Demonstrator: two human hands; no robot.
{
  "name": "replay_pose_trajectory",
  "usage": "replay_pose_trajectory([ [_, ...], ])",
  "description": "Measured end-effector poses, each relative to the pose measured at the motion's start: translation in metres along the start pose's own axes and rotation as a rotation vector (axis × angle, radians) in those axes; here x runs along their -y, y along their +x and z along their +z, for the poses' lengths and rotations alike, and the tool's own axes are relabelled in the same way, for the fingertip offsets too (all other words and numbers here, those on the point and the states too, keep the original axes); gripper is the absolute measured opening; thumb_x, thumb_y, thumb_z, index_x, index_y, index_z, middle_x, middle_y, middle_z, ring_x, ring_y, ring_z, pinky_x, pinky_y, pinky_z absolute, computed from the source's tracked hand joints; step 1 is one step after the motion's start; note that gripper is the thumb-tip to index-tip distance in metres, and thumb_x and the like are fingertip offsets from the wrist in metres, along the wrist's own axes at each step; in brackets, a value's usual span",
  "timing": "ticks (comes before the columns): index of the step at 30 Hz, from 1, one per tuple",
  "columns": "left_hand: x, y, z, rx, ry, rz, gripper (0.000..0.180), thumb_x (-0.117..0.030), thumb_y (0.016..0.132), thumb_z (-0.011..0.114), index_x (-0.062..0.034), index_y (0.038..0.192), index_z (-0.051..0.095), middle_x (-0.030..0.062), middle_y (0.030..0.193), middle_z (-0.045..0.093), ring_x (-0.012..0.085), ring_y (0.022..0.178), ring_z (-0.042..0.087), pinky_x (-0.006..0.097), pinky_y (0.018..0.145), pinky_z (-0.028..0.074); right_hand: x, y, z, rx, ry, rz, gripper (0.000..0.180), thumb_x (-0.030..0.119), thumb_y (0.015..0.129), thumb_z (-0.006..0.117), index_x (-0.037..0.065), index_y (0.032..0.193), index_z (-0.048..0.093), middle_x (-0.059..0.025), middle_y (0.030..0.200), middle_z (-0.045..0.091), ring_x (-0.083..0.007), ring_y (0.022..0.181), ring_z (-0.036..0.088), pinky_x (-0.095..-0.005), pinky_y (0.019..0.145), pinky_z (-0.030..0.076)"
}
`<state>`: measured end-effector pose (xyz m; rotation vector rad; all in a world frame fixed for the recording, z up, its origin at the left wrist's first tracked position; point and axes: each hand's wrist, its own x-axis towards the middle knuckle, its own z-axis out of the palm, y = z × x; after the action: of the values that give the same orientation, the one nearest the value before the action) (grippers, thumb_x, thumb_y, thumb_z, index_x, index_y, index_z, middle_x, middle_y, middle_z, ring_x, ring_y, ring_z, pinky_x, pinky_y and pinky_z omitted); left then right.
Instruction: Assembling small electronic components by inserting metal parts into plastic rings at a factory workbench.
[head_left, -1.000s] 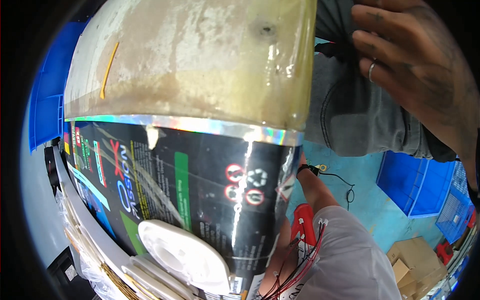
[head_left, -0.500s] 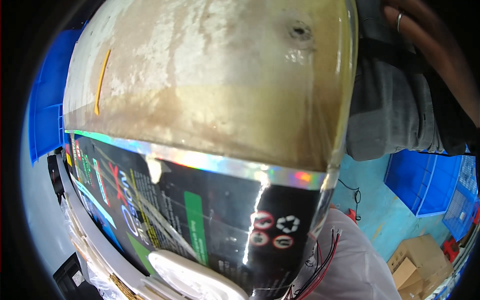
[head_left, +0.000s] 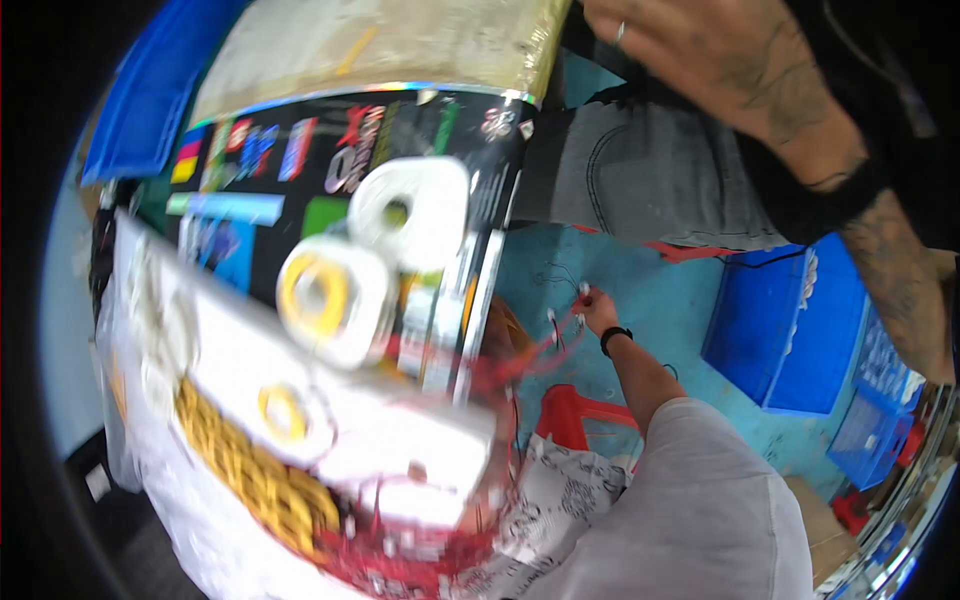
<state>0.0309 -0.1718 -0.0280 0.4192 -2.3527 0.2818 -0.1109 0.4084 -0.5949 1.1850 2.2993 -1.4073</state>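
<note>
My right hand (head_left: 598, 312) reaches out over the floor at the middle of the view, below a dark wristband and a pale sleeve. Its fingers are closed on thin wires with small white connectors (head_left: 584, 290). Blurred red wires (head_left: 520, 365) run from near this hand toward the table. My left hand does not show. Left of the wires, two white rounded pieces with round holes lie on a black printed box: one plain (head_left: 440, 190), the other with a yellow ring (head_left: 370, 325). A tangled bundle of red wires (head_left: 400, 560) lies along the near table edge.
A co-worker's forearm and ringed hand (head_left: 790, 110) cross the upper right. Blue crates stand at right (head_left: 770, 350) and far left (head_left: 150, 100). A red stool (head_left: 565, 415) stands below my hand. Yellow twisted strands (head_left: 250, 460) lie beside a white surface (head_left: 250, 350).
The view has swung, and the printed box sits higher and farther off. My right hand with the wires has come into view, as have the white pieces and the wire bundle.
</note>
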Motion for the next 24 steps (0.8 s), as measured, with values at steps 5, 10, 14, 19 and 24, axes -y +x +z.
replay_pose_trajectory([
  [5,0.019,-0.008,0.004,-0.108,-0.181,-0.324,0.035,-0.026,0.104,0.060,0.0065,0.116,0.066,0.0195,0.102,0.069,0.0312,0.087,0.067,0.042,0.078,0.057,0.033,-0.084,-0.105,0.201,0.359,-0.094,0.019,0.007,0.084,0.070,0.001,0.099,0.060,-0.0091,0.082,0.071,-0.0169,0.077,0.068,-0.0325,0.071,0.054],
  [10,-0.013,0.000,0.001,-0.295,-0.604,-0.439,0.032,-0.018,0.104,0.048,0.0056,0.118,0.066,0.0115,0.106,0.067,0.0203,0.090,0.058,0.032,0.080,0.048,0.126,-0.218,-0.246,0.279,0.386,-0.212,0.011,0.001,0.092,0.062,0.002,0.102,0.056,-0.0079,0.087,0.069,-0.0157,0.078,0.067,-0.0290,0.071,0.052],
  [14,-0.028,0.002,-0.037,-0.498,-0.652,-0.250,0.033,-0.018,0.104,0.051,0.0106,0.114,0.064,0.0171,0.100,0.067,0.0240,0.088,0.059,0.034,0.082,0.048,0.230,-0.338,-0.336,0.456,0.436,-0.269,0.009,0.002,0.098,0.063,0.004,0.098,0.054,-0.0078,0.089,0.067,-0.0137,0.075,0.064,-0.0265,0.069,0.049],
  [19,-0.120,-0.045,-0.130,0.275,-1.560,-0.395,0.028,-0.007,0.096,0.047,0.0102,0.112,0.061,0.0185,0.096,0.066,0.0177,0.074,0.059,0.028,0.067,0.050,0.300,-0.452,-0.361,0.640,0.559,-0.490,0.010,0.002,0.097,0.063,0.004,0.096,0.054,-0.0112,0.086,0.065,-0.0159,0.070,0.061,-0.0277,0.064,0.048],
  [24,-0.199,-0.041,-0.103,2.121,-1.821,-0.879,0.066,-0.060,0.108,0.037,-0.0093,0.149,0.041,0.0140,0.079,0.068,0.0145,0.053,0.056,0.024,0.049,0.041,0.341,-0.519,-0.330,0.916,0.626,-0.648,0.019,0.010,0.093,0.071,0.002,0.095,0.055,-0.0149,0.084,0.064,-0.0166,0.065,0.060,-0.0283,0.059,0.049],
])
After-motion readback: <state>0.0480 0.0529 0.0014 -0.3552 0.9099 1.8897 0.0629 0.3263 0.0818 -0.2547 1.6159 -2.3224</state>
